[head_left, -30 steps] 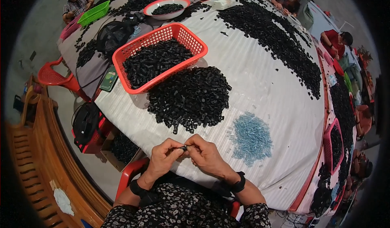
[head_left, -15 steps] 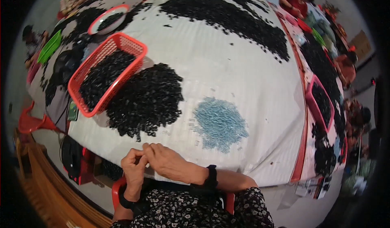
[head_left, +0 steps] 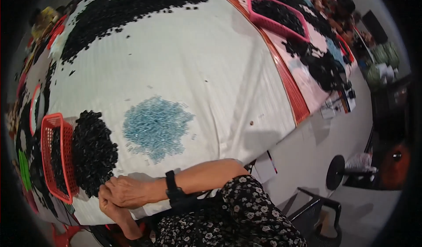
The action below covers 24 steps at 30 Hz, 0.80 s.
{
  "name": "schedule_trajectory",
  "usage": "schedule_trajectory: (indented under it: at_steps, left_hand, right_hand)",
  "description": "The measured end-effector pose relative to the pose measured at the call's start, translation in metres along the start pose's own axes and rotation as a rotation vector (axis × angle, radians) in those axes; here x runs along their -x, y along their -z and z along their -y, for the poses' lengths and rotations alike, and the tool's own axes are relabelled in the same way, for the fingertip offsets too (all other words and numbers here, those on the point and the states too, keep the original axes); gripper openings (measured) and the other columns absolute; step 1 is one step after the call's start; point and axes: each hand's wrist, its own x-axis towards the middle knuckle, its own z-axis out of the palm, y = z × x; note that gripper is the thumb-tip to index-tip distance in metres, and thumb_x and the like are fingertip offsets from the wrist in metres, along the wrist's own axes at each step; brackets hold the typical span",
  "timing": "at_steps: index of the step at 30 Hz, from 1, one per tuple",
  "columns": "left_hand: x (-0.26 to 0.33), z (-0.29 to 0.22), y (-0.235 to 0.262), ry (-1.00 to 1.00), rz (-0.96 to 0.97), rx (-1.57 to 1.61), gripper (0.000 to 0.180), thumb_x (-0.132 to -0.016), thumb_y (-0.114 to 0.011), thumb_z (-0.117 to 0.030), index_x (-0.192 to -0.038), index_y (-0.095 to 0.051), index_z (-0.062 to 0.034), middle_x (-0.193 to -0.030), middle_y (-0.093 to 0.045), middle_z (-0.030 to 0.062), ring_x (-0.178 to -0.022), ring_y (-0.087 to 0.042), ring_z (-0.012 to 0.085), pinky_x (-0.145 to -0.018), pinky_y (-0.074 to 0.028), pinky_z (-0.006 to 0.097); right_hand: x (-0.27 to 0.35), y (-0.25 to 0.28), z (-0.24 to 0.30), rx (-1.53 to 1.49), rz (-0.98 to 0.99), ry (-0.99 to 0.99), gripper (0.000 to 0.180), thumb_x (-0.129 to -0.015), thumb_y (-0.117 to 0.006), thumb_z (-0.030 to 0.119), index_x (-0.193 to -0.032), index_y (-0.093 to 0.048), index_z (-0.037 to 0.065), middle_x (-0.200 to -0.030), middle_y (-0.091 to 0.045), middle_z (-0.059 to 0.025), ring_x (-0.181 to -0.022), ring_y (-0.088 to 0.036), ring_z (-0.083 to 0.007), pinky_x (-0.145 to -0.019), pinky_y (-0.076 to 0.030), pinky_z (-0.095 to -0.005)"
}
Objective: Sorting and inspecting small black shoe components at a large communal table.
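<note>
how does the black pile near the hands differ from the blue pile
The black pile is made of chunky dark pieces; the blue pile of thin, pale ones. The black pile looks heaped higher, while the blue pile lies flatter. Both consist of many small loose pieces on the white cloth.

A black-framed chair (head_left: 336, 208) stands on the grey floor (head_left: 303, 163).

Moderate indoor light, source out of view; pale tabletop (head_left: 193, 62) brightest. Soft shadow (head_left: 263, 139) at tabletop's near right corner. Black pile (head_left: 93, 154) by left edge very dark, pieces merging. Tiny glints on pale blue pieces (head_left: 158, 126). Fingers (head_left: 116, 194) slightly soft. Fisheye bows tabletop edges; dark vignette all round, surroundings beyond far edge murky.
</note>
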Motion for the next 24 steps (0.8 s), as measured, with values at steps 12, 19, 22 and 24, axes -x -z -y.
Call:
schedule_trajectory:
  at_steps: [12, 19, 22, 24]
  left_hand:
    - [-0.036, -0.006, 0.042, -0.010, 0.272, 0.005, 0.034, -0.092, -0.041, -0.018, -0.121, -0.045, 0.0003, -0.107, -0.053, 0.0098, -0.099, -0.055, 0.0196, -0.084, -0.046, 0.030]
    - [-0.057, -0.030, 0.040, 0.012, 0.216, -0.032, 0.031, -0.092, -0.044, -0.014, -0.120, -0.045, 0.0005, -0.109, -0.053, 0.0068, -0.102, -0.052, 0.0163, -0.086, -0.044, 0.029]
    - [-0.097, -0.055, 0.067, -0.034, 0.198, -0.086, 0.031, -0.092, -0.044, -0.014, -0.120, -0.046, 0.0007, -0.109, -0.053, 0.0073, -0.102, -0.052, 0.0167, -0.086, -0.044, 0.029]
    - [-0.067, -0.045, 0.060, -0.030, 0.214, -0.111, 0.031, -0.092, -0.044, -0.014, -0.120, -0.046, 0.0008, -0.110, -0.053, 0.0076, -0.102, -0.052, 0.0169, -0.086, -0.044, 0.029]
  right_hand:
    - [-0.002, 0.018, -0.012, 0.125, -0.198, 0.108, 0.033, -0.073, -0.054, 0.021, -0.090, -0.051, -0.007, -0.077, -0.050, -0.0099, -0.066, -0.051, -0.0185, -0.053, -0.038, -0.0299]
    - [-0.021, -0.005, -0.027, 0.023, -0.372, 0.065, 0.047, -0.073, -0.056, 0.024, -0.104, -0.048, -0.009, -0.076, -0.057, -0.0131, -0.068, -0.058, -0.0236, -0.056, -0.045, -0.0328]
    - [-0.031, 0.019, -0.023, 0.030, -0.340, 0.181, 0.048, -0.074, -0.055, 0.024, -0.108, -0.048, -0.009, -0.075, -0.058, -0.0115, -0.068, -0.059, -0.0241, -0.055, -0.045, -0.0358]
    - [-0.024, 0.027, -0.028, 0.005, -0.346, 0.153, 0.049, -0.073, -0.055, 0.024, -0.108, -0.048, -0.009, -0.074, -0.058, -0.0111, -0.066, -0.059, -0.0236, -0.053, -0.044, -0.0355]
